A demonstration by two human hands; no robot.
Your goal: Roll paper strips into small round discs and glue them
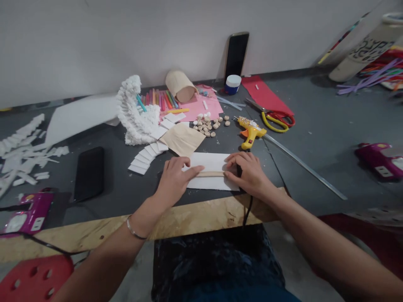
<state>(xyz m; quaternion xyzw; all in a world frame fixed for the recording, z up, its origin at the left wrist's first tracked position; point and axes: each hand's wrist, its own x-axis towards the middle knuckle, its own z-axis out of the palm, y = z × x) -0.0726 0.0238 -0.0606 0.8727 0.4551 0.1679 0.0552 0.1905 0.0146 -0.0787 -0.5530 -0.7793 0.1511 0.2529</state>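
A narrow tan strip, perhaps rolled or folded paper, (211, 174) lies lengthwise across a white rectangular sheet (209, 183) near the table's front edge. At the strip's left end is my left hand (176, 179), its fingers curled and its thumb pressed on the strip. My right hand (248, 173) grips the other end in the same way, thumb against the strip. Parts of both ends are hidden under my fingers. Just beyond the sheet lie a beige paper piece (182, 139) and a yellow glue gun (252, 133) with a long clear glue stick.
Small tan rolled discs (206, 126), scissors (275, 120), red paper (267, 96) and a tan paper cylinder (181, 86) lie farther back. To the left are white paper tiles (147, 156), a fluffy white curved piece (135, 117) and a phone (90, 173). Another phone (236, 56) leans on the wall.
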